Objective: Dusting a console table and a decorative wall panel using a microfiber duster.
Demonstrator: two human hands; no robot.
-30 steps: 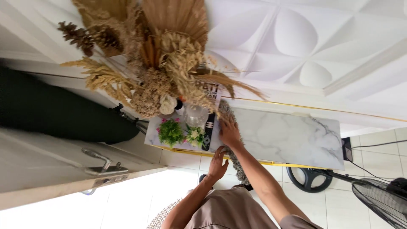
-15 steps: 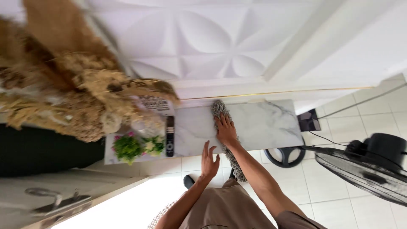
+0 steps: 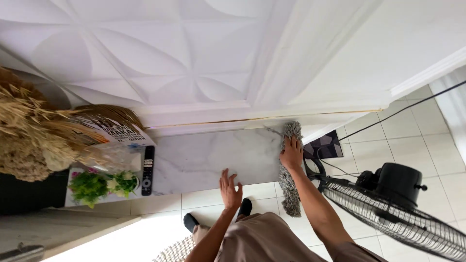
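My right hand (image 3: 291, 151) lay flat on top of a grey shaggy microfibre duster (image 3: 290, 170), palm down and fingers spread along its fluffy length, pressing on it rather than wrapping around it. That flat press would keep the pile in full contact with the surface below. The duster lay across the right-hand end of the white marble-patterned tabletop (image 3: 213, 160), its far tip near the wall and its near end hanging over the front edge above the tiled floor (image 3: 388, 145).

My left hand (image 3: 230, 186) held nothing. It was open, fingers loosely spread, at the front edge of the tabletop near its middle; I could not tell whether it rested on the edge or hovered just over it, though the placement looked like a brace for leaning in.

Further out, the other things sat grouped at the left end of the table, well apart from the duster: a black remote control (image 3: 147, 170) lying lengthwise, small pots of green artificial plants with pink and white flowers (image 3: 103, 185), and a large dried grass arrangement (image 3: 34, 136) leaning over them. Behind the table ran a white wall with embossed petal-pattern panels (image 3: 145, 53). On the floor to the right stood a black pedestal fan (image 3: 403, 204), its cage close to my right forearm, with a cable trailing along the tiles.
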